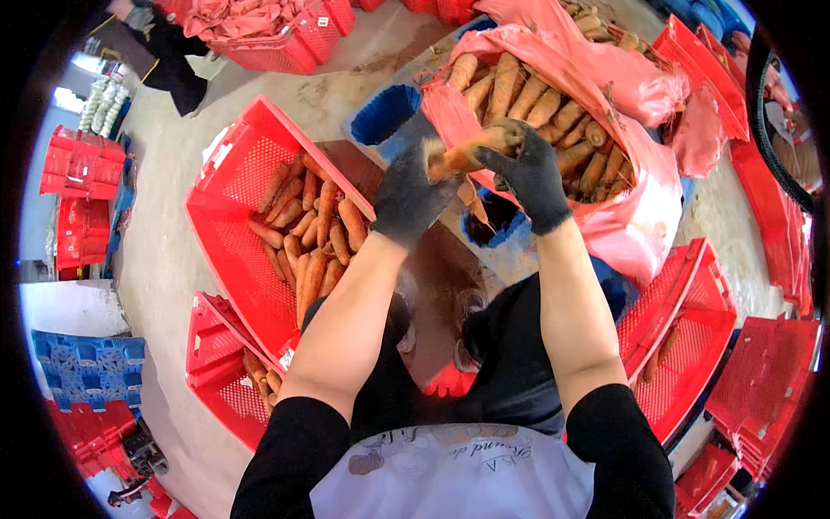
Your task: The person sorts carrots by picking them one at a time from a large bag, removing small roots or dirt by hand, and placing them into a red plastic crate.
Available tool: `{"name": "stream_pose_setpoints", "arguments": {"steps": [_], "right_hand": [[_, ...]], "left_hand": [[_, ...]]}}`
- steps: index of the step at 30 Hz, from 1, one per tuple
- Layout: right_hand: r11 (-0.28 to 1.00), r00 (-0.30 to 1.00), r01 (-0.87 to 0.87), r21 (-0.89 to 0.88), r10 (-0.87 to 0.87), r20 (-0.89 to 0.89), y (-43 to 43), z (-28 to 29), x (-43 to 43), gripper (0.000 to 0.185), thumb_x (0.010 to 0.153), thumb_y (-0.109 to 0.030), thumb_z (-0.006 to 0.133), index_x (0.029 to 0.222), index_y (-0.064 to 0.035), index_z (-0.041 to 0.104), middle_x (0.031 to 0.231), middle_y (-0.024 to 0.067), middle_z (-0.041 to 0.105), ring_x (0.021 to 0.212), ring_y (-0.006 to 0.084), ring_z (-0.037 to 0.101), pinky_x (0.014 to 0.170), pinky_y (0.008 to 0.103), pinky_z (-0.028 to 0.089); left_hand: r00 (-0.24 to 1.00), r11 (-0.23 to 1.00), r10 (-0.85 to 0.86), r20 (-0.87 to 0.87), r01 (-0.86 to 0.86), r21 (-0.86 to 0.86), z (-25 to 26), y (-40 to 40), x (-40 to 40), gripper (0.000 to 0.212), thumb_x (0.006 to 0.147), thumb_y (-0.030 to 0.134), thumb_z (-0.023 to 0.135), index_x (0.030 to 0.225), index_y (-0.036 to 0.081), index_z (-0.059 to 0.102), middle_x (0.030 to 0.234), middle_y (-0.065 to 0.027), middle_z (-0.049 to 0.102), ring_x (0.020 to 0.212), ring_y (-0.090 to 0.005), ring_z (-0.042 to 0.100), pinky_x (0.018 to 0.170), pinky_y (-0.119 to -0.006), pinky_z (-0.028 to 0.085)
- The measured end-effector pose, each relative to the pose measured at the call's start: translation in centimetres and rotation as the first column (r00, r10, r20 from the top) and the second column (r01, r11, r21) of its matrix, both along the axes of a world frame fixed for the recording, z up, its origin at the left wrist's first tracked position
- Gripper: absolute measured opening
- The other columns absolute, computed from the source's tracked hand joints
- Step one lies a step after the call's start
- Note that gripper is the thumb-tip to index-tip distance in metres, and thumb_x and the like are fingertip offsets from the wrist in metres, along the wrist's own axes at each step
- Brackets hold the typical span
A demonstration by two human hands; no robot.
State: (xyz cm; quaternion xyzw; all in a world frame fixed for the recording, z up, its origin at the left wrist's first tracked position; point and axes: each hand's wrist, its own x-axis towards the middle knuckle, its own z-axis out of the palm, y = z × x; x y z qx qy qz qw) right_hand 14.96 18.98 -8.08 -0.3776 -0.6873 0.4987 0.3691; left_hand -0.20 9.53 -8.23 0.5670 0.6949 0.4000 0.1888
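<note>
A soil-covered carrot (467, 153) spans the gap between my two hands, both in dark grey gloves. My right hand (530, 172) grips its thick upper end, thumb across it. Around the other end is my left hand (412, 188), blurred along with that tip. A thin brownish strip (474, 202) dangles below the carrot. Just beyond my right hand, a pink sack (642, 227) lies open, full of dirty carrots (557, 123). To the left of my left hand, a tilted red perforated crate (240, 175) contains loose carrots (327, 220).
Under the sack is a blue pallet (382, 117) with deep openings. A second red crate (224, 376) with carrots sits at lower left, another red crate (687, 350) at right. A crate of pink sacks (285, 45) stands ahead. At upper left, another person (172, 65) is partly visible.
</note>
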Motion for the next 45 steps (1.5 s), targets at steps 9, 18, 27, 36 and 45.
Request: {"name": "stream_pose_setpoints", "arguments": {"steps": [9, 18, 27, 36, 45], "right_hand": [[0.630, 0.927, -0.284, 0.723, -0.013, 0.376, 2.2, 0.5, 5.8, 0.026, 0.078, -0.011, 0.051, 0.103, -0.0072, 0.059, 0.110, 0.0112, 0.055, 0.095, 0.0249, 0.055, 0.081, 0.0324, 0.044], [0.942, 0.290, -0.312, -0.121, 0.216, 0.932, -1.8, -22.5, 21.1, 0.036, 0.069, -0.015, 0.056, 0.105, -0.0118, 0.055, 0.104, 0.0133, 0.056, 0.098, 0.0289, 0.053, 0.081, 0.0375, 0.044], [0.959, 0.367, -0.275, 0.070, 0.038, 0.929, -3.2, -28.0, 20.8, 0.024, 0.084, -0.024, 0.044, 0.095, -0.0142, 0.062, 0.098, 0.0113, 0.061, 0.095, 0.0305, 0.055, 0.078, 0.0397, 0.044], [0.623, 0.913, -0.294, -0.725, -0.042, -0.406, -5.3, -9.1, 14.0, 0.035, 0.083, -0.017, 0.054, 0.113, -0.0049, 0.042, 0.084, 0.0071, 0.054, 0.072, 0.0190, 0.058, 0.071, 0.0379, 0.051], [0.962, 0.976, -0.149, -0.228, 0.106, -0.192, -5.0, 6.1, 4.3, 0.049, 0.075, -0.008, 0.061, 0.118, -0.0069, 0.037, 0.096, 0.0102, 0.057, 0.082, 0.0132, 0.056, 0.071, 0.0249, 0.047]], "left_hand": [[0.944, 0.978, -0.210, 0.255, 0.208, 0.032, -2.1, 1.1, 0.9, 0.053, 0.070, 0.018, 0.068, 0.113, 0.002, 0.042, 0.106, -0.0127, 0.054, 0.096, -0.0218, 0.053, 0.082, -0.033, 0.043], [0.970, 0.988, -0.127, 0.209, 0.143, -0.065, -0.8, -0.2, 0.9, 0.051, 0.069, 0.019, 0.070, 0.110, 0.003, 0.045, 0.104, -0.0128, 0.054, 0.097, -0.0224, 0.053, 0.084, -0.032, 0.042], [0.976, 0.990, -0.081, 0.200, 0.101, -0.094, -2.3, -0.2, 1.0, 0.061, 0.065, 0.028, 0.072, 0.114, 0.004, 0.044, 0.106, -0.0169, 0.055, 0.098, -0.0273, 0.054, 0.084, -0.034, 0.042], [0.974, 0.990, -0.131, 0.183, 0.137, -0.016, -2.5, -0.1, 1.5, 0.065, 0.064, 0.028, 0.072, 0.116, 0.004, 0.042, 0.104, -0.0189, 0.054, 0.099, -0.0313, 0.053, 0.084, -0.037, 0.042], [0.996, 0.992, 0.068, 0.050, -0.072, 0.099, 0.0, 0.0, 0.9, 0.052, 0.055, 0.015, 0.074, 0.099, 0.005, 0.048, 0.096, -0.0128, 0.053, 0.092, -0.0287, 0.052, 0.081, -0.035, 0.042]]}}
